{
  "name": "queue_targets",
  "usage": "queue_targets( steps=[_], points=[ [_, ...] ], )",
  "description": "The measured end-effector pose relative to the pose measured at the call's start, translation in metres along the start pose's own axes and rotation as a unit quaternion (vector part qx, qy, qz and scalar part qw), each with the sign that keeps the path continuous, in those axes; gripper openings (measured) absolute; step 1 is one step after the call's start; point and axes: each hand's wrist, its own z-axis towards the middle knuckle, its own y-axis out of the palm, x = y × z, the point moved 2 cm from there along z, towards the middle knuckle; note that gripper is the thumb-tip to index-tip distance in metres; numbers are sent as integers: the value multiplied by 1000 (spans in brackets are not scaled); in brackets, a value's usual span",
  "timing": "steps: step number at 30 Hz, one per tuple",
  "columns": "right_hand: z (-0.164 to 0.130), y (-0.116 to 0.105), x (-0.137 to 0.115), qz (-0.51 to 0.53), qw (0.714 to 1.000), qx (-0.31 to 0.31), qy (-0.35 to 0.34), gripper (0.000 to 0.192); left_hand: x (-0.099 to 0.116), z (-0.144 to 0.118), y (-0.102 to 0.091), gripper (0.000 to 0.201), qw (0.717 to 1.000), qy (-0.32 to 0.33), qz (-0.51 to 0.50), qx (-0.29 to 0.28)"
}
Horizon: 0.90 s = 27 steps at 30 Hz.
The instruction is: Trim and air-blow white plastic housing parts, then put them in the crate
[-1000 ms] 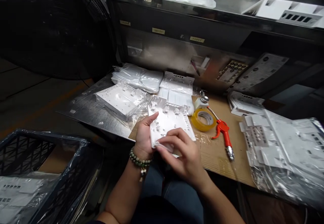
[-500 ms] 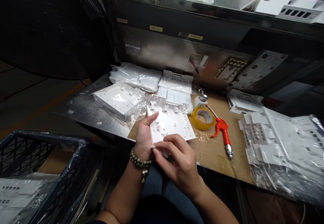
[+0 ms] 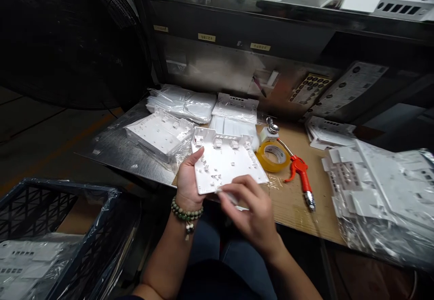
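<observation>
left hand (image 3: 187, 180) grips white plastic panel (image 3: 225, 164) by its left edge, thumb on top, fingers under. right hand (image 3: 251, 209) at panel's 6 o'clock, fingertips pinched on near edge. panel held just above surface (image 3: 294, 209) front edge. yellow tape roll (image 3: 273, 156) at panel's 3 o'clock, red air gun (image 3: 301, 178) beyond it. bagged white parts (image 3: 162, 132) at 10 o'clock. black crate (image 3: 61, 227) at 8 o'clock.
</observation>
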Motion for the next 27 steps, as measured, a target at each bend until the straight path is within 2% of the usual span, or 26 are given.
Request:
queue_targets(
  steps=[5, 7, 9, 13, 16, 22, 24, 27],
  points=[
    [-12, -51, 39, -28, 982, 163, 93, 6, 19, -1, -8, 60, 999, 39, -2, -4],
    [-21, -65, 53, -41, 968, 219, 117, 5, 25, -3, -10, 60, 998, 69, -6, -6],
    [-29, -71, 64, -48, 958, 247, 135, 7, 29, -6, -11, 59, 997, 79, -13, -6],
    [-36, -73, 73, -77, 952, 259, 146, 9, 32, -13, -14, 53, 998, 45, -40, -9],
    [-35, -73, 71, -88, 948, 266, 148, 8, 35, -13, -20, 53, 995, 67, -64, -21],
    [-30, -64, 62, -100, 965, 215, 116, 7, 32, -10, -27, 48, 988, 75, -88, -106],
    [-30, -62, 61, -116, 962, 223, 110, 7, 31, -10, -28, 49, 988, 75, -82, -103],
    [-30, -62, 61, -132, 962, 216, 102, 7, 31, -10, -30, 47, 992, 83, -78, -62]
  ],
)
